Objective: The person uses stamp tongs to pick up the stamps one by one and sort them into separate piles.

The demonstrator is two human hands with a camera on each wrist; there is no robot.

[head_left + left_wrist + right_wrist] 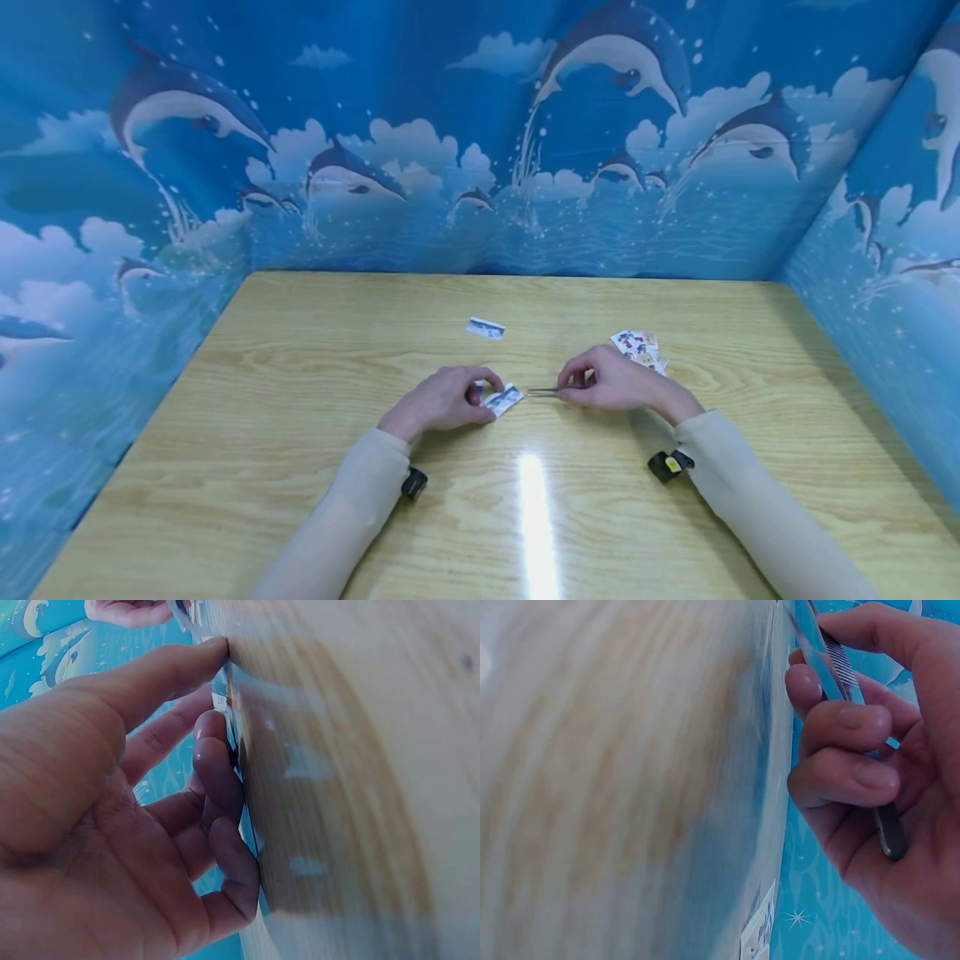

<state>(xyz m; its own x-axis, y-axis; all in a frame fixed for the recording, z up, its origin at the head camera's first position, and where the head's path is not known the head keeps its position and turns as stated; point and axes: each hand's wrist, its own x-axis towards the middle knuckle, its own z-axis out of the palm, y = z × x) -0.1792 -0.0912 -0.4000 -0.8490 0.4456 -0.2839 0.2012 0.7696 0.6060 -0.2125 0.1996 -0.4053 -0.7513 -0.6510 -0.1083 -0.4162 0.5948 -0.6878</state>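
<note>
My left hand (448, 400) lies low at the table's middle, thumb and index fingertips at the near side of a small printed stamp (504, 401), holding it to the wood. In the left wrist view, the thumb and curled fingers of that hand (150, 795) meet the tabletop. Metal tweezers (542, 392) are gripped in my right hand (611, 379). Their tips point left, just short of the stamp's right edge. The right wrist view shows the tweezers (840, 671) with ridged sides and a dark end, between thumb and fingers.
Another stamp (486, 328) lies farther back on the wooden table (337, 333). A loose pile of colourful stamps (637, 346) sits behind my right hand, which partly hides it. Dolphin-print cloth (420, 217) walls the table's back and sides. Light reflects off the tabletop near the front.
</note>
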